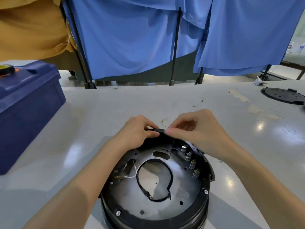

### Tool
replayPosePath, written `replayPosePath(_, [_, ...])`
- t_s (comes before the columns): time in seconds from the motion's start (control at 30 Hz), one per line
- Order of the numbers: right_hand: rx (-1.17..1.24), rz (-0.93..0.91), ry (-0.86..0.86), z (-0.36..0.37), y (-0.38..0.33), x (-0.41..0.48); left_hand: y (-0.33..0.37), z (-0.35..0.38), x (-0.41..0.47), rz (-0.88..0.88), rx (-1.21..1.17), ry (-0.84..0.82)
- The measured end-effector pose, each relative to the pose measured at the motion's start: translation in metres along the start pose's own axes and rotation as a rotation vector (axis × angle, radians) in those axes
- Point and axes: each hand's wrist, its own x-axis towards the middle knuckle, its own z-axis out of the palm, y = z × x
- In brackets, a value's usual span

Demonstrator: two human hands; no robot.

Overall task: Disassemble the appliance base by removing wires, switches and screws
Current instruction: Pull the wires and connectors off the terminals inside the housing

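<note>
Appliance base (165, 220) is set open side up at the near centre of a grey table (99, 104), directly below both hands. Blue curtains (132, 38) are hung along the far side of the table. A blue box (28, 104) is placed at the left edge, well apart from the base, with a roll of tape (6, 69) resting on its lid. A round black plate (280, 95) is laid at the far right; it may be a cover removed from the base, but this cannot be confirmed.

The left hand (137, 131) is closed, fingers curled round a black cable (156, 130) held over the far rim of the base. The right hand (198, 128) is closed in a pinch on the right end of the same cable, thumb against forefinger. What the cable leads to cannot be made out.

Progress is judged to be at an early or middle stage. The interior is exposed and the cable is being worked on. The following items are seen in place and are judged as left to remove:

- a black wire loop (172, 176) round the central opening;
- a row of terminals (189, 161) along the right inner wall;
- a white wire (130, 176) at the left, joined to a small connector;
- two hex screws (118, 213) on the near rim.
</note>
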Motion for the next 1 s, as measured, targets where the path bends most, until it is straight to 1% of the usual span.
replayPosePath(0.07, [-0.039, -0.074, -0.228, 0.009, -0.021, -0.009, 0.002, -0.005, -0.003, -0.034, -0.124, -0.024])
replayPosePath(0.13, [-0.112, -0.144, -0.356, 0.021, -0.036, -0.015, 0.001, -0.011, -0.009, -0.058, -0.315, -0.047])
replayPosePath(0.17, [-0.156, -0.173, -0.391, 0.029, -0.042, -0.017, 0.0, -0.013, -0.013, -0.058, -0.362, -0.042])
replayPosePath(0.2, [-0.21, -0.196, -0.424, 0.037, -0.046, -0.019, -0.003, -0.015, -0.018, -0.059, -0.361, -0.032])
replayPosePath(0.27, [-0.349, -0.229, -0.483, 0.054, -0.05, -0.019, -0.011, -0.015, -0.028, -0.067, -0.265, -0.008])
replayPosePath(0.33, [-0.46, -0.221, -0.529, 0.067, -0.051, -0.019, -0.019, -0.013, -0.041, -0.065, -0.163, 0.014])
replayPosePath(0.37, [-0.499, -0.219, -0.547, 0.072, -0.051, -0.019, -0.023, -0.011, -0.046, -0.06, -0.152, 0.028])
replayPosePath(0.47, [-0.602, -0.232, -0.528, 0.085, -0.05, -0.018, -0.027, -0.004, -0.054, -0.045, -0.154, 0.111])
replayPosePath(0.53, [-0.587, -0.214, -0.52, 0.089, -0.049, -0.017, -0.026, -0.001, -0.055, -0.041, -0.143, 0.151])
replayPosePath(0.67, [-0.488, -0.171, -0.526, 0.097, -0.042, -0.019, -0.025, 0.0, -0.054, -0.049, -0.151, 0.161])
replayPosePath(0.77, [-0.492, -0.188, -0.482, 0.102, -0.04, -0.021, -0.027, 0.001, -0.055, -0.026, -0.131, 0.155])
replayPosePath(1.0, [-0.548, -0.265, -0.402, 0.111, -0.041, -0.024, -0.033, 0.003, -0.054, 0.05, 0.01, 0.143])
